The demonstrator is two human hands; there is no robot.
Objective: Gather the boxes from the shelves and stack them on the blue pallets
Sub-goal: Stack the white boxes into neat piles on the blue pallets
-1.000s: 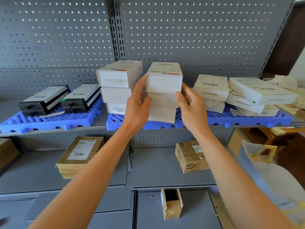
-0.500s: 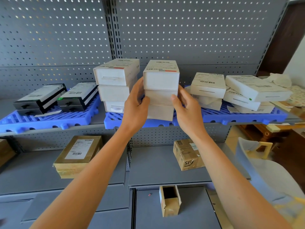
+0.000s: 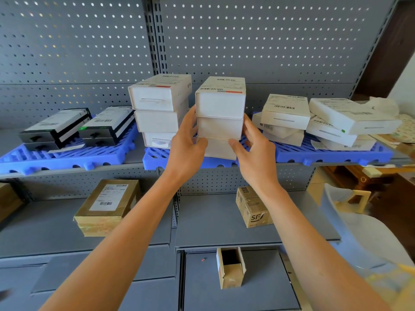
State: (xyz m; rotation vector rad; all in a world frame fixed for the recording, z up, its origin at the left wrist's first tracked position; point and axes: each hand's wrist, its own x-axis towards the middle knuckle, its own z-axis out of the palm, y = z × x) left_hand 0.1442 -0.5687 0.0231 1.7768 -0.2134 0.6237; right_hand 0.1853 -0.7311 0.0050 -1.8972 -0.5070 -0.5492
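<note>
On the upper shelf, at about ten o'clock from the hands, two black boxes (image 3: 74, 129) lie side by side on the left blue pallet (image 3: 56, 158). Next comes a white stack of three (image 3: 159, 111) on the middle pallet (image 3: 155, 157).

Just right of it stands the centre stack (image 3: 220, 117), also three white boxes, and both hands frame it. The left hand (image 3: 186, 147) lies against its left side at nine o'clock, fingers fairly straight and relaxed; the right hand (image 3: 253, 149) mirrors it at three o'clock, fingers loosely curved against the side and thumb at the lower front edge. Neither hand clearly clamps a box.

These look like light, stiff card boxes with smooth faces, likely to slide on one another, so the stack is best squared by pressing flat on opposite side walls, low down.

At two o'clock sit two untidy piles of white boxes (image 3: 325, 122), tilted and overlapping. On the lower shelf, a brown parcel (image 3: 107, 205) at seven o'clock and a small carton (image 3: 253, 209) at five o'clock are not yet gathered.
</note>
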